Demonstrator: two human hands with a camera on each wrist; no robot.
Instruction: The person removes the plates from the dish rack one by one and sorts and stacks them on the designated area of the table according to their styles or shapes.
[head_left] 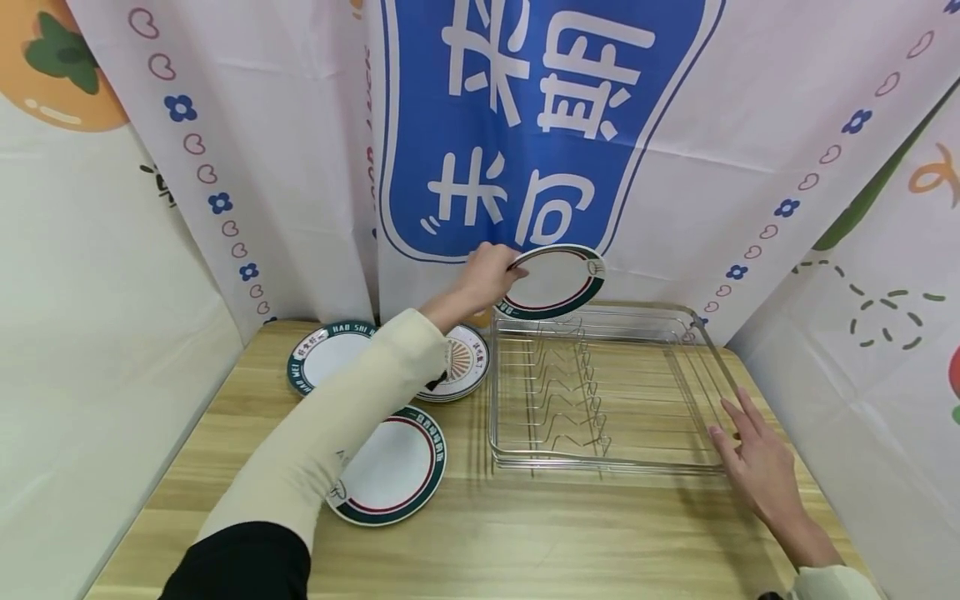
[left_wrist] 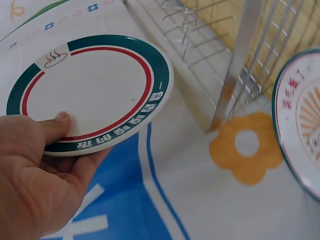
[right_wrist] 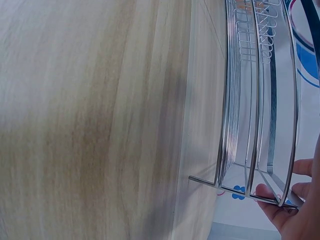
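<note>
My left hand (head_left: 487, 275) pinches a white plate (head_left: 555, 283) with a green and red rim, thumb on top and fingers beneath. It holds this plate tilted in the air above the back left of the wire dish rack (head_left: 607, 462). At the rack's right side, my right hand (head_left: 761, 467) grips the metal rim, thumb and fingers on either side of it in the right wrist view. Wire dividers (head_left: 566, 392) stand in a row in the rack's left half. A similar green-rimmed plate (head_left: 397, 467) lies on the table to the rack's left.
Behind my left sleeve are another green-rimmed plate (head_left: 330, 350) and a stack of plates (head_left: 468, 367) with an orange sunburst print, close to the rack's left side. The wooden table (head_left: 525, 542) is bounded at the back and sides by printed cloth (head_left: 300, 167).
</note>
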